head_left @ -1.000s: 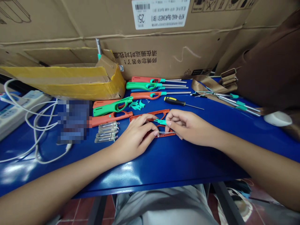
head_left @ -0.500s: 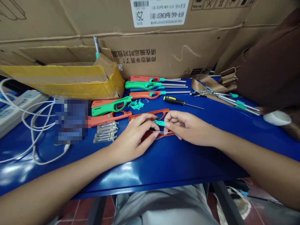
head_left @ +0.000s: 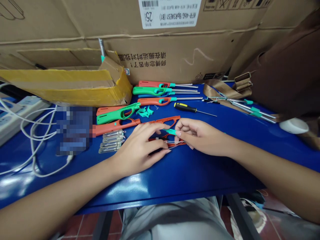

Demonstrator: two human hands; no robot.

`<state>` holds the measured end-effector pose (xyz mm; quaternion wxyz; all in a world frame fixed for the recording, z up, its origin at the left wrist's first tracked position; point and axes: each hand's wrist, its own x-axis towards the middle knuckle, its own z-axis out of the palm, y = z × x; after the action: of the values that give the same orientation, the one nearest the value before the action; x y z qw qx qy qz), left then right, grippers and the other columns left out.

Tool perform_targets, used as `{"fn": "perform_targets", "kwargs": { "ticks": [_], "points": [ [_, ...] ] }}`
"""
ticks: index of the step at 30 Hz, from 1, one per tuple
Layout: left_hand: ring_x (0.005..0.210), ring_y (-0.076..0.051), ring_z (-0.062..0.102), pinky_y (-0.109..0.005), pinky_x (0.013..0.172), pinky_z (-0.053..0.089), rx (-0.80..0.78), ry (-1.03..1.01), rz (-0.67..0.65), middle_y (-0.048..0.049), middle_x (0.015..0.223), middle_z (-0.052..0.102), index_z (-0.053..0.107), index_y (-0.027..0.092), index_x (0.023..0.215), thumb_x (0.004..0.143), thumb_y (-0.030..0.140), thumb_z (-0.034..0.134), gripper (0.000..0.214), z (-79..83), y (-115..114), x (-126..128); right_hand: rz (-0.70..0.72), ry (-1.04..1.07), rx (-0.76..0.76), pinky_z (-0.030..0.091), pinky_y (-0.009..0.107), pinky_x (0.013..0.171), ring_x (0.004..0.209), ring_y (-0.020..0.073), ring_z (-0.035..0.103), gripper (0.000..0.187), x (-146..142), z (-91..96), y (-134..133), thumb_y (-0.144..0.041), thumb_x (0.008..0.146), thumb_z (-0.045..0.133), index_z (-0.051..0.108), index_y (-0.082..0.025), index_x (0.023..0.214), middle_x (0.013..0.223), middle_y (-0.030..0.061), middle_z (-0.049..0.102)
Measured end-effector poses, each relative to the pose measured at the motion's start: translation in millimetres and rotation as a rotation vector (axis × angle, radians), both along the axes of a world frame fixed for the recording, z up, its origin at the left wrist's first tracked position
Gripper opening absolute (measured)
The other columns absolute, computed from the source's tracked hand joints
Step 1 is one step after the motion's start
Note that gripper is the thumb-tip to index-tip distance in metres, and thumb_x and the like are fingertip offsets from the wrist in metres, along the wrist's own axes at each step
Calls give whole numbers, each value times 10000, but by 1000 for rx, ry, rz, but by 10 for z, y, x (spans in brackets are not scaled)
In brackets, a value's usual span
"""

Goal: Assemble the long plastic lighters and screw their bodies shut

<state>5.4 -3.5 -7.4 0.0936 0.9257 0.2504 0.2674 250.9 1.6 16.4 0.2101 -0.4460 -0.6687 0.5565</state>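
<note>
1. Our right hand pinches a turquoise plastic part between thumb and forefinger; its right end is hidden by them.
2. Our left hand lies over an orange lighter shell half, fingers slightly spread; we cannot tell whether they grip it, since the hand covers its left end.
3. That shell lies midway between the bench's near and far edges; thin pale wires cross it, their ends hidden by our hands.
4. Just beyond, another orange shell half is partly covered by our left hand.
5. Toward the bench's left edge, a pixelated patch obscures what lies there.
6. A yellow-taped carton is cut off at left; its contents are mostly hidden.
</note>
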Motion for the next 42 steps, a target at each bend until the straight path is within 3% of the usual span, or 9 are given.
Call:
{"fn": "perform_targets", "kwargs": {
  "ticks": [9, 13, 16, 21, 26, 28, 34, 42],
  "points": [
    [1235, -283, 566, -494, 1071, 438, -88, 54, -43, -137, 1449, 523, 752, 230, 991, 959, 260, 673, 90, -3, -16, -11, 12, 3, 14, 412, 214, 561, 605, 74, 528, 92, -11, -31, 19, -198, 989, 543, 521, -211, 900, 810, -45, 639],
    [1256, -296, 575, -474, 1075, 441, -82, -1, -56, -135, 1395, 569, 728, 203, 911, 915, 319, 732, 117, 64, -38, -44, 17, -9, 28, 423, 214, 578, 604, 71, 527, 82, -1, -21, 8, -211, 987, 562, 531, -210, 911, 788, -54, 622],
    [1175, -244, 619, -409, 1021, 479, -73, -86, 24, -112, 1305, 617, 684, 188, 858, 940, 221, 679, 89, 110, -27, -74, 23, -27, 31, 426, 219, 584, 604, 71, 523, 83, 5, -1, -1, -227, 989, 563, 532, -208, 914, 805, -44, 633],
    [992, -204, 642, -360, 905, 503, -98, -68, 197, -66, 1046, 702, 671, 171, 1006, 972, 222, 660, 63, 101, 62, -102, 39, -105, 63, 378, 234, 536, 597, 96, 510, 99, 27, 23, -9, -272, 993, 542, 531, -221, 909, 729, -54, 567],
    [834, -189, 627, -341, 783, 502, -151, -7, 169, -39, 932, 737, 732, 184, 1010, 981, 285, 673, 120, 27, 87, -128, 85, -226, 93, 299, 247, 480, 529, 104, 415, 121, 37, 55, -10, -311, 1005, 516, 541, -237, 913, 620, -77, 474],
    [838, -186, 640, -335, 777, 515, -167, -1, 147, -45, 940, 733, 754, 185, 998, 989, 269, 661, 126, 6, 83, -136, 100, -267, 153, 309, 251, 488, 528, 105, 419, 126, 34, 67, -7, -307, 1006, 520, 568, -233, 915, 613, -75, 478],
    [866, -185, 661, -329, 783, 537, -137, -9, 127, -47, 945, 730, 776, 191, 1014, 993, 244, 654, 134, -14, 79, -150, 204, -309, 584, 407, 272, 671, 724, 124, 535, 119, 61, 70, 0, -166, 981, 541, 626, -188, 900, 861, 9, 617],
    [857, -173, 676, -307, 787, 551, -155, -77, 133, -42, 922, 737, 753, 181, 975, 987, 236, 665, 104, 10, 39, -143, 334, -453, 630, 437, 328, 748, 860, 188, 591, 203, 107, 82, -14, -201, 1040, 469, 642, -195, 934, 963, 55, 632]
  ]
}}
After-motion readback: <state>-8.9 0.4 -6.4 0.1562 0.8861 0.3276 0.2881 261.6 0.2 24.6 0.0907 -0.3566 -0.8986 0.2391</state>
